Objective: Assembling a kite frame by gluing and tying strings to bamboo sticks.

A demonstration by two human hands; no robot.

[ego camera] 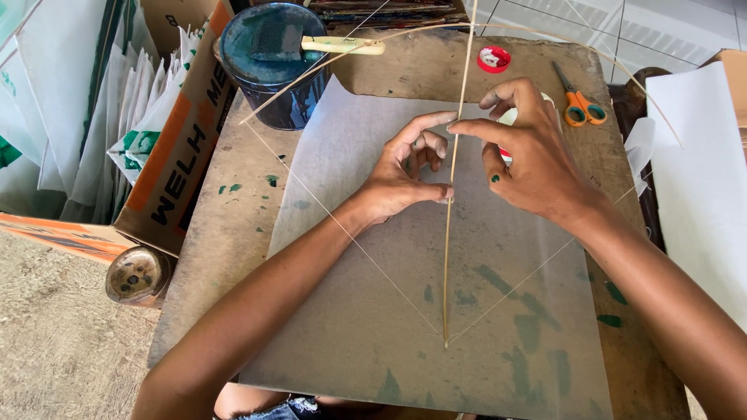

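Observation:
A thin bamboo stick [449, 241] stands upright over a sheet of translucent white paper [366, 311] on a worn cardboard board [218, 257]. A second, bowed stick [373, 43] arcs across the top, and taut string [342, 225] runs from its ends down to the upright stick's lower tip. My left hand [405, 175] pinches the upright stick between thumb and forefinger. My right hand [525, 159] pinches the same stick just above, with a green paint spot on one finger.
A dark blue tin [268, 82] with a sponge brush across its rim sits at the board's top left. Orange-handled scissors [580, 105] and a red lid [493, 59] lie top right. A cardboard box of folded paper [167, 148] stands left; white sheets [700, 179] lie right.

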